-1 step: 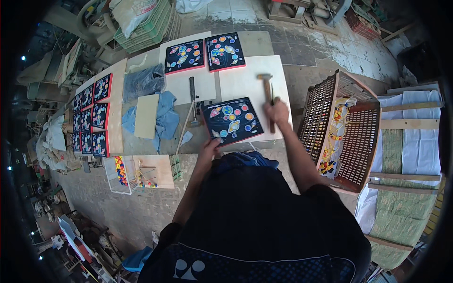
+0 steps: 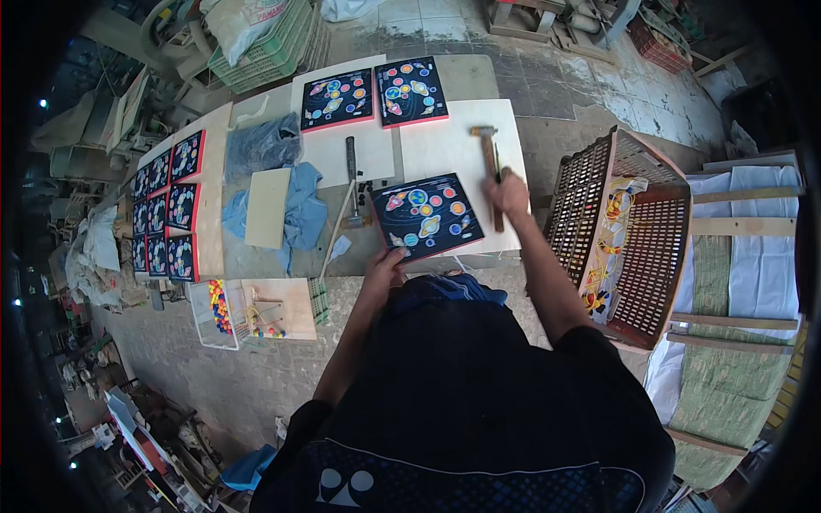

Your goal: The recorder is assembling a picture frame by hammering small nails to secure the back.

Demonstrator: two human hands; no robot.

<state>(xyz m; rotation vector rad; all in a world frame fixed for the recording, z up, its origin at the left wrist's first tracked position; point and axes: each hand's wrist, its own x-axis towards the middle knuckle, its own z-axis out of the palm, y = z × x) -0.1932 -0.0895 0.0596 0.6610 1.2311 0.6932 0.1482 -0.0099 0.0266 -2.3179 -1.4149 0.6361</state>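
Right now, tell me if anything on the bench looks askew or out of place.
The dark picture board under the left hand lies skewed, its near corner past the table edge. The right hand grips a hammer. Crumpled blue cloth lies loose.

Wooden-handled hammer [image 2: 490, 171] with dull metal head; glossy printed puzzle board [image 2: 425, 215] on matt pale wood; crumpled blue cloth [image 2: 295, 214] at 9 o'clock.

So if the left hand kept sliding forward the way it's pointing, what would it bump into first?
The left hand already touches the near corner of the dark planet board, so it would push straight onto that. Beyond the board lies bare white panel, though depth is hard to judge from above.
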